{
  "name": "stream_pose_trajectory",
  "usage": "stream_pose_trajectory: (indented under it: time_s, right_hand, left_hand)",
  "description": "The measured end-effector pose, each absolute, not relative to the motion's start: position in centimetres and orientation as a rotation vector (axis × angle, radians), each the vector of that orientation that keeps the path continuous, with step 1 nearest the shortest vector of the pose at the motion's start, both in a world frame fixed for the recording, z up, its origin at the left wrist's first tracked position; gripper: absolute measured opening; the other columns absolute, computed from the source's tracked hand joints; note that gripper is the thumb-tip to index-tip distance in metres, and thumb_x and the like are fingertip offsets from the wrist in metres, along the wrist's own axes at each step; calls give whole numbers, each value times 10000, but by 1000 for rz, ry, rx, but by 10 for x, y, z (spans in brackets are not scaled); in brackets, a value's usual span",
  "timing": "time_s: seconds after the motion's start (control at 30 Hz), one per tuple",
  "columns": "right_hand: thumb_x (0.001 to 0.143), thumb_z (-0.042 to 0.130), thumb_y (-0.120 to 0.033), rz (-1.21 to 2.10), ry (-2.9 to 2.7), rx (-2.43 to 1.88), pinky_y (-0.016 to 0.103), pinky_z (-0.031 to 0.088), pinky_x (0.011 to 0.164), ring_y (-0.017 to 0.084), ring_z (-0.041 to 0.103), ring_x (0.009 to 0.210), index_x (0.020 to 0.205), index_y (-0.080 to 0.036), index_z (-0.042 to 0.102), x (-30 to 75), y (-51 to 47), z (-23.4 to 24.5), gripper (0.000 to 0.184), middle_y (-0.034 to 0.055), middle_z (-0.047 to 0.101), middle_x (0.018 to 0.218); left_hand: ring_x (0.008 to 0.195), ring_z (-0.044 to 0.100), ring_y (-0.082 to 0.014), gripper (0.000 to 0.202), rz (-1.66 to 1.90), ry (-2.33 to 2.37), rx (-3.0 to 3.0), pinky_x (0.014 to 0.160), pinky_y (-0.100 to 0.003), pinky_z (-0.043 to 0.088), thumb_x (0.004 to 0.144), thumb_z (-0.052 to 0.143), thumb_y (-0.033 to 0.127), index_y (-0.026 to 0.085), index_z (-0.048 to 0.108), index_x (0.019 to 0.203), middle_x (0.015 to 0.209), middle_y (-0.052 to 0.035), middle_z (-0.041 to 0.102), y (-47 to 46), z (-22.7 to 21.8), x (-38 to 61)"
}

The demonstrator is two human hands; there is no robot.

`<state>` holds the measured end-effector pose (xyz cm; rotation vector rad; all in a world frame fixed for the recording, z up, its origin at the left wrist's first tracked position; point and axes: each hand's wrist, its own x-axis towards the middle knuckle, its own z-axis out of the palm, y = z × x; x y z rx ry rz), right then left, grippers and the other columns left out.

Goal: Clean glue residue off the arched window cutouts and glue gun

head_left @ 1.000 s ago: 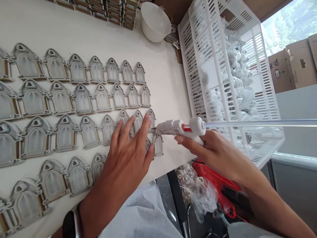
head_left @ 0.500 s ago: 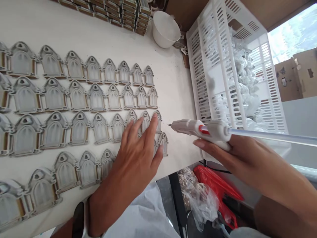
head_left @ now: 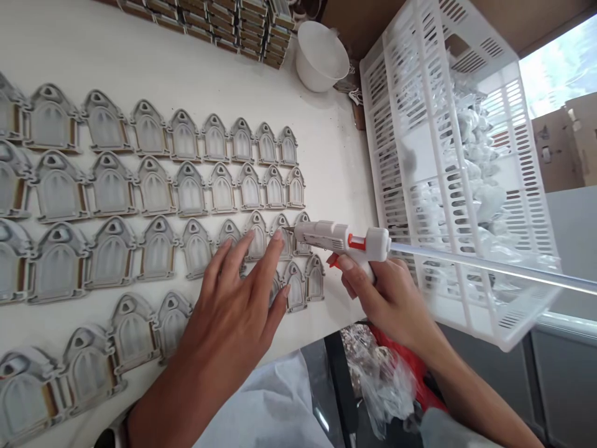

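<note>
A white hot glue gun [head_left: 326, 235] with an orange trigger is gripped in my right hand [head_left: 380, 292]. From its back end a long clear glue stick [head_left: 489, 267] sticks out to the right. The gun's nozzle tip is at a small arched, window-shaped frame [head_left: 281, 235] in the third row, close to my left index fingertip. My left hand [head_left: 242, 298] lies over the lower rows with fingers spread, its fingertips on or just above the frames, some of which it hides. More of these grey arched frames [head_left: 111, 183] stand in rows across the white table.
A white plastic crate [head_left: 436, 155] with clear bags [head_left: 480, 168] inside stands at the right. At the back are a white bowl [head_left: 321, 56] and stacked wooden-edged pieces [head_left: 224, 28]. Below the table edge lie plastic bags [head_left: 382, 373], one of them red.
My right hand has brought the glue gun left, from beside the third row to over its right end. My left hand has shifted slightly left and down. The camera view has shifted a little.
</note>
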<state>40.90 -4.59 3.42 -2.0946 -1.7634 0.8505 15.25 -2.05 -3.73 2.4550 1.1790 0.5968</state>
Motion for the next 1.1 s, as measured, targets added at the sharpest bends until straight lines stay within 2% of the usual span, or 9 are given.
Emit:
stream_pose_trajectory:
  time_s: [0.1,0.2,0.47,0.57,0.7,0.83,1.0,1.1]
  right_hand:
    - [1203,570,-622,864,-1743,-2088,328,328,504,153,493,432,813,-233,688,408,-45,33,563,-58,488,482]
    - [1203,590,-563,862,-1748,-2078,321,342,512,147,498,439,757,-256,624,406,-45,34,543,-58,500,486]
    - [1218,591,-443,657,-1916,-1996,323,316,541,119,417,448,697,-285,487,402,-44,37,554,-73,481,524]
    - [1222,588,-425,628,-1944,-1991,319,305,516,116,444,440,692,-298,436,402,-44,38,565,-66,516,527]
    - [1236,585,-469,631,-1987,-2027,316,298,485,118,451,422,694,-302,412,403,-38,48,594,-64,523,515]
    - [1222,605,-520,541,-2137,-2081,325,278,466,135,375,407,700,-311,390,402,-24,69,602,-87,368,481]
    - [1243,520,-561,412,-2459,-2024,346,207,492,151,314,421,881,-260,596,393,-3,93,478,-83,380,536]
    - [1247,442,-636,318,-2608,-1961,363,186,518,162,303,437,876,-273,555,391,5,102,531,-67,364,553]
  left_hand:
    - [1683,501,-423,706,607,1195,2388,1406,-572,326,1241,509,322,57,254,1843,1607,-98,815,-21,-36,153]
    - [1697,461,-406,760,617,1192,2356,1427,-547,276,1253,498,360,29,187,1862,1636,-97,796,-21,-36,153]
    - [1693,442,-402,761,630,1179,2344,1439,-532,233,1255,492,370,12,195,1856,1613,-105,810,-20,-37,153]
    - [1687,446,-404,747,628,1191,2354,1444,-531,228,1247,509,351,9,224,1847,1607,-100,814,-20,-37,153]
    - [1680,460,-411,755,609,1192,2366,1439,-535,224,1251,492,363,-2,214,1851,1633,-101,798,-21,-37,153]
    - [1687,472,-409,766,600,1190,2367,1449,-541,224,1246,507,358,6,204,1855,1620,-103,806,-22,-37,153]
    - [1670,506,-421,773,610,1199,2388,1446,-542,244,1235,524,345,8,201,1851,1605,-97,816,-20,-38,154]
    - [1682,504,-430,784,596,1206,2387,1448,-548,237,1243,505,365,32,164,1865,1639,-79,796,-19,-38,155]
